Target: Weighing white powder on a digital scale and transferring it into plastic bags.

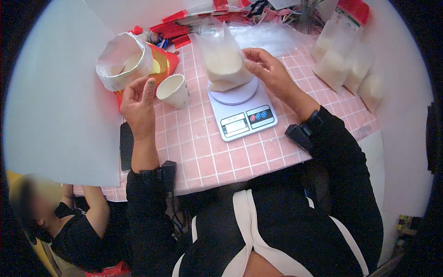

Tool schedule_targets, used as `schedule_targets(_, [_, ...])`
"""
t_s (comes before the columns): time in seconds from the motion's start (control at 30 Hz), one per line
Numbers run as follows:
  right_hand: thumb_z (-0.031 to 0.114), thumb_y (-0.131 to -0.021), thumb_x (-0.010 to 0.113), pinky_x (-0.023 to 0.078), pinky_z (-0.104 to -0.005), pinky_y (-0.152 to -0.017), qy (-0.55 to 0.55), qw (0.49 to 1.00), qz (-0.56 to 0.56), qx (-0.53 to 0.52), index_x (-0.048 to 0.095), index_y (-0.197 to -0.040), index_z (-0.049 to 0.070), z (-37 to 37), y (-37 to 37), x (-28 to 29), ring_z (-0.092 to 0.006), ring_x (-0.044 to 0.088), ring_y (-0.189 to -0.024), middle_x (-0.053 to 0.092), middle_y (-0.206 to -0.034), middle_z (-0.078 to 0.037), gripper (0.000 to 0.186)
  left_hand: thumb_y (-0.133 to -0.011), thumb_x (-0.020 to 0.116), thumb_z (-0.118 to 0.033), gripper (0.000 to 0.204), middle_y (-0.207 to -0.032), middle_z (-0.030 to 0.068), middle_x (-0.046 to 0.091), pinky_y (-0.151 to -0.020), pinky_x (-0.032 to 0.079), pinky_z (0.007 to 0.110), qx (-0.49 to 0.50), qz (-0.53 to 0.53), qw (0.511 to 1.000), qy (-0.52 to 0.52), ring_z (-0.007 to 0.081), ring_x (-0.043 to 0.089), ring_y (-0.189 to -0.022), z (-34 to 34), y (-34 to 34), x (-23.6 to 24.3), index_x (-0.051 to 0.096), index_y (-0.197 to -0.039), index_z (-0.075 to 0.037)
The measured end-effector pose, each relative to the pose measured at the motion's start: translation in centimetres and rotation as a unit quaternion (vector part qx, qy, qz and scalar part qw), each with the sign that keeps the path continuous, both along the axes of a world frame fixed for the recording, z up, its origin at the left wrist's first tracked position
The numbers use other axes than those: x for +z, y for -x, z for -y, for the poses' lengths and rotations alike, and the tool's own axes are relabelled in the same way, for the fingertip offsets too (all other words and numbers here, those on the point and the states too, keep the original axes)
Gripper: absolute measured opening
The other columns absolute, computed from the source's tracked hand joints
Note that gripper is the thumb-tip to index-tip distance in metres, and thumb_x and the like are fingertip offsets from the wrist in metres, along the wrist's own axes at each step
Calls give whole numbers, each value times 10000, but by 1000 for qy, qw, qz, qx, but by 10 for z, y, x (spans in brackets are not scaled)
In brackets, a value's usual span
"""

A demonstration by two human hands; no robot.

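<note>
A white kitchen scale [242,106] stands on the table, with a clear plastic bag of whitish grains [224,67], which look like rice, upright on its round plate. My right hand [267,67] is at the bag's right side, its thumb and fingers closed on the edge. My left hand [140,104] is raised beside a white paper cup [174,91], not touching it. Its fingers are curled toward the thumb; anything between them is too small to see. Just behind it, an opened red and white sack [164,62] holds more grains.
Several filled clear bags [334,67] stand at the right. Flat plastic bags [263,39] and red packaging [175,27] lie at the back of the pink tiled-pattern table [198,161]. A dark flat object [126,145] lies left of my left forearm. Another person [80,231] sits at the lower left.
</note>
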State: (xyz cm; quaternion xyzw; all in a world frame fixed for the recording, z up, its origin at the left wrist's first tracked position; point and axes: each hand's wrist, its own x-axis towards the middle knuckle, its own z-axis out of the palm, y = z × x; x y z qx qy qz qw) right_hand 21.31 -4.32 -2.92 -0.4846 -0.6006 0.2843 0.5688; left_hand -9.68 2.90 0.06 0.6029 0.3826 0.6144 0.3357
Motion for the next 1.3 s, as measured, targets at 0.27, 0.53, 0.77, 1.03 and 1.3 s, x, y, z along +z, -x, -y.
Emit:
schedule_targets(0.27, [324, -688, 850, 390, -360, -1051, 37, 994, 99, 28, 488, -1348, 43, 7, 6, 10, -268, 520, -1236, 575, -1298, -163, 804, -724, 837, -179, 530, -1082, 136, 661, -869, 508, 320, -58, -163, 983, -55, 197, 632, -1003, 28, -52, 21, 593, -1160, -2])
schedule_targets(0.53, [240, -668, 841, 380, -380, -1049, 107, 970, 217, 3, 523, -1312, 61, 11, 9, 21, -298, 497, -1240, 558, -1297, -167, 740, -636, 843, -138, 673, -1139, 120, 657, -909, 496, 334, -242, -186, 950, 58, 214, 631, -1049, -4, -102, -3, 545, -1231, -36])
schedule_targets(0.77, [253, -627, 883, 439, -403, -980, 12, 963, 261, -67, 599, -1208, 79, 8, 12, 10, -312, 564, -1139, 612, -1192, -171, 670, -638, 848, -126, 632, -1119, 92, 660, -887, 503, 312, -252, -132, 958, 25, 185, 634, -1008, 11, -104, -4, 572, -1199, -36])
schedule_targets(1.03, [183, -659, 875, 480, -342, -937, 49, 997, 45, 39, 557, -1258, 57, 19, 21, 11, -192, 588, -1100, 639, -1183, -92, 690, -694, 830, -31, 506, -1072, 48, 662, -859, 532, 299, -322, 50, 937, 127, 138, 631, -968, 43, -96, 9, 592, -1140, -43])
schedule_targets(1.3, [260, -869, 729, 489, -311, -918, -21, 993, -73, 94, 550, -1260, -1, 30, 28, 9, -154, 595, -1056, 644, -1143, -71, 503, -751, 788, -13, 459, -1080, 49, 659, -866, 529, 313, -405, 215, 874, 159, 151, 636, -974, 53, -98, -4, 579, -1158, -54])
